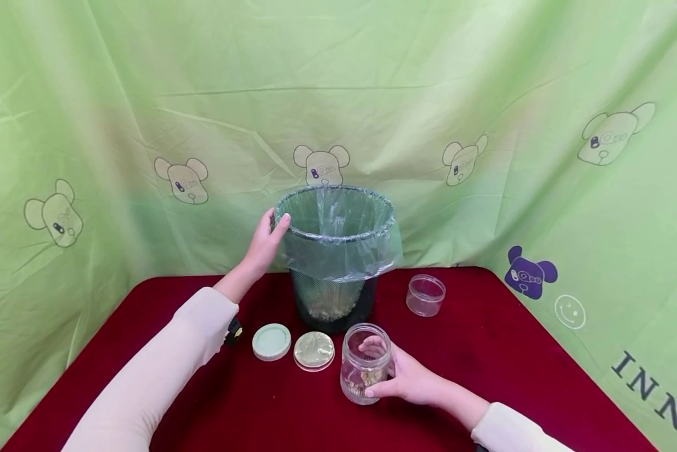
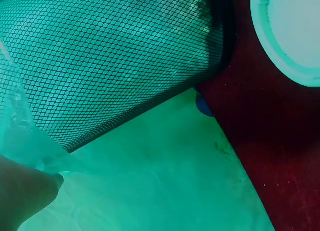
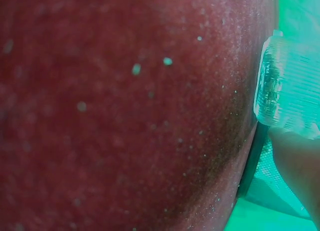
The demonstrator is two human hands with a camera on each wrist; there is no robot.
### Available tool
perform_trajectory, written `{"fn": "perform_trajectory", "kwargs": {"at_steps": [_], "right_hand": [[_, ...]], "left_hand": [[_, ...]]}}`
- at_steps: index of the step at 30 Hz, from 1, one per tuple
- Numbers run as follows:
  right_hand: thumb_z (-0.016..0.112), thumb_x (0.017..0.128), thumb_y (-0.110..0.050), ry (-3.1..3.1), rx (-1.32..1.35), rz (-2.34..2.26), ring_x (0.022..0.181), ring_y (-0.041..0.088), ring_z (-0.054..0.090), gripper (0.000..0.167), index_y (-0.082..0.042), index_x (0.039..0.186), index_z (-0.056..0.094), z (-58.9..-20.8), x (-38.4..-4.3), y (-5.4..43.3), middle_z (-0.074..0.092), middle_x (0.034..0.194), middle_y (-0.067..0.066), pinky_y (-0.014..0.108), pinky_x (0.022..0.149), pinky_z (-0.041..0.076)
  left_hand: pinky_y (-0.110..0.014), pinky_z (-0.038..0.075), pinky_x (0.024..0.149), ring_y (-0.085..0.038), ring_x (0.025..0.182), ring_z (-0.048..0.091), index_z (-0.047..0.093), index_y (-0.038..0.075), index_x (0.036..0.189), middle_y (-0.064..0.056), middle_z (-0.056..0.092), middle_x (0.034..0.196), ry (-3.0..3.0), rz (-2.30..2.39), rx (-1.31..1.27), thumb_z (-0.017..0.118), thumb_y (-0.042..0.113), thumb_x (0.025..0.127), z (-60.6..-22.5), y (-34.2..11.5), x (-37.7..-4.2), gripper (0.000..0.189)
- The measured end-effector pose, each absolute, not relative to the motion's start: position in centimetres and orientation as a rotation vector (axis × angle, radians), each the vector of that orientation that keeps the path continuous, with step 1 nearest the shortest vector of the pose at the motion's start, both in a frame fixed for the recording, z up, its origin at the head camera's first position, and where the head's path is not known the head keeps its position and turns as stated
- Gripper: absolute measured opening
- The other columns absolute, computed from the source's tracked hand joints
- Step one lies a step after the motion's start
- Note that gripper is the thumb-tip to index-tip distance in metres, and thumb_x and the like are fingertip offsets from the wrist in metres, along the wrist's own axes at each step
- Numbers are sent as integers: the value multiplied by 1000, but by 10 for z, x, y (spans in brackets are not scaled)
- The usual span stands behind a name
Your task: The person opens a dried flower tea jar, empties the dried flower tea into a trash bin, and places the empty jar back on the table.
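Note:
My left hand [image 1: 264,246] holds the left side of a black mesh trash bin [image 1: 330,285] near its rim, over a clear plastic liner [image 1: 344,258]. In the left wrist view one fingertip lies against the loose liner [image 2: 30,136] beside the mesh. Low in front of the bin, my right hand [image 1: 409,376] grips a clear ribbed glass jar [image 1: 352,376] from its right side. The jar is uncapped and upright, with some light brown pieces [image 1: 372,376] in it. In the right wrist view the ribbed jar [image 3: 290,86] shows at the right edge.
A pale green lid [image 1: 271,342] and a gold-coloured round lid [image 1: 314,349] lie left of the jar. An uncovered clear tub [image 1: 426,295] stands right of the bin. Everything is on a dark red tablecloth [image 1: 485,351] before a green curtain [image 1: 231,81].

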State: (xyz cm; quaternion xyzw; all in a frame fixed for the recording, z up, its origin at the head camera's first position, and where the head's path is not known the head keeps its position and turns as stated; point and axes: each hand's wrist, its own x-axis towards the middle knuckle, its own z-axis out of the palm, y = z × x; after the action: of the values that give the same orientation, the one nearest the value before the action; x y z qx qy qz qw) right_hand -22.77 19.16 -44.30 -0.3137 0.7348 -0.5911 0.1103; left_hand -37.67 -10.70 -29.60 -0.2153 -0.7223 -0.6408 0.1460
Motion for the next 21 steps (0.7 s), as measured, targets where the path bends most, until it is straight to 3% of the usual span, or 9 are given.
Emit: {"fn": "perform_trajectory", "kwargs": {"at_steps": [5,14,21], "right_hand": [[78,79,-7,2177,-900,-1729,128,34,42,71,7,132,34,-442,-226,192,43,135,25,22,100,39],[78,79,-7,2168,-906,-1736,123,15,48,70,6,132,35,-444,-226,191,43,133,25,23,99,41],[78,79,-7,2166,-911,-1733,126,24,45,70,7,133,34,-443,-226,192,43,134,26,22,100,40]], "left_hand": [[-40,25,111,-35,128,38,35,-11,140,-29,42,136,-2007,-1929,-632,42,30,102,-297,-104,-382,56],[-42,24,111,-34,131,37,34,-5,144,-25,41,141,-2004,-2007,-602,45,37,100,-300,-100,-385,62],[-41,24,111,-28,129,38,34,-3,145,-21,42,141,-1997,-2029,-561,48,35,97,-301,-98,-386,63]]}}
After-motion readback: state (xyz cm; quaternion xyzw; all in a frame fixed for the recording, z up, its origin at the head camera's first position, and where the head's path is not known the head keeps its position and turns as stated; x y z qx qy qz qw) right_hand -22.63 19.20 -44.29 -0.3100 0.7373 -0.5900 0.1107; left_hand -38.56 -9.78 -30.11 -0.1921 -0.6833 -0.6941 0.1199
